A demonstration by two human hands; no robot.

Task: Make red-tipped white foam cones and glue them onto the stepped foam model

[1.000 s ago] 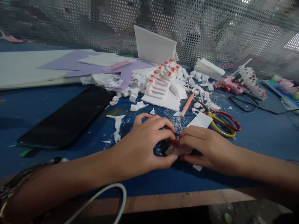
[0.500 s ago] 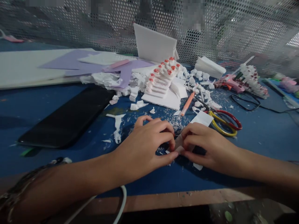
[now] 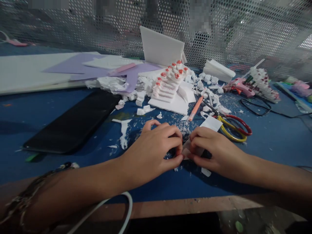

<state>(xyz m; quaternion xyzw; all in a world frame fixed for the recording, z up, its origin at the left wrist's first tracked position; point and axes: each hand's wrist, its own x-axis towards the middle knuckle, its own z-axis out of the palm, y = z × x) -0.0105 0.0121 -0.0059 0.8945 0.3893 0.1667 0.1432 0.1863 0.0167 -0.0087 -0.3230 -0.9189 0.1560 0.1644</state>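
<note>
My left hand [image 3: 152, 146] and my right hand [image 3: 212, 151] meet fingertip to fingertip low on the blue table [image 3: 44, 107]. Both pinch one small white foam piece [image 3: 187, 147] between thumbs and fingers, just above the tabletop. A white paper slip [image 3: 211, 123] lies right behind my right hand. Behind that lie red and yellow scissors [image 3: 232, 127] and an orange pen [image 3: 195, 109]. A white foam staircase model [image 3: 168, 86] with red-topped pieces stands further back.
A black tablet [image 3: 73, 122] lies at the left. White and purple sheets [image 3: 80, 65] cover the back left. A pink glue gun [image 3: 240, 86] and its black cord [image 3: 255, 107] are at the right. Foam scraps litter the middle. A perforated metal screen [image 3: 219, 29] closes the back.
Both hands have lifted slightly and shifted a little away from me, still pinching the white piece together. Nothing else on the table has moved.
</note>
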